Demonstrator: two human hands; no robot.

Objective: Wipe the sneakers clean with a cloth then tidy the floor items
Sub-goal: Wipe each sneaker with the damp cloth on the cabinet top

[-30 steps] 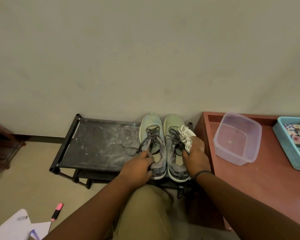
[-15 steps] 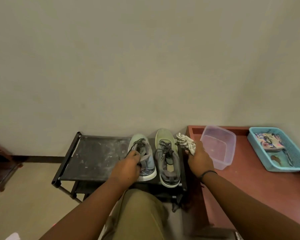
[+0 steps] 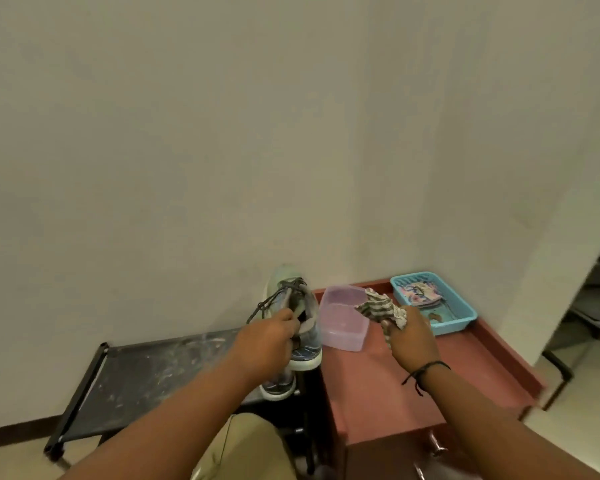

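left hand point(image 3: 269, 336) grips sneakers point(image 3: 293, 327) by their collars, lifted above black rack point(image 3: 136, 379) | right hand point(image 3: 407, 336) clutches bunched cloth point(image 3: 380, 306) over red tabletop point(image 3: 368, 386) | step: wiping seems about to begin | next: bring cloth onto an upper, steady the pair

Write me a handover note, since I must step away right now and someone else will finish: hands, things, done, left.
Left hand: grips both pale green mesh sneakers by their tongues, lifted above the black fabric shoe rack.
Right hand: holds the crumpled striped cloth over the red wooden cabinet top, apart from the shoes.
On the cabinet: clear plastic tub, turquoise plastic basket.
Done: shoes and cloth in hand.
Left: whether any wiping is finished cannot be told; then tidy the floor items, none in view.
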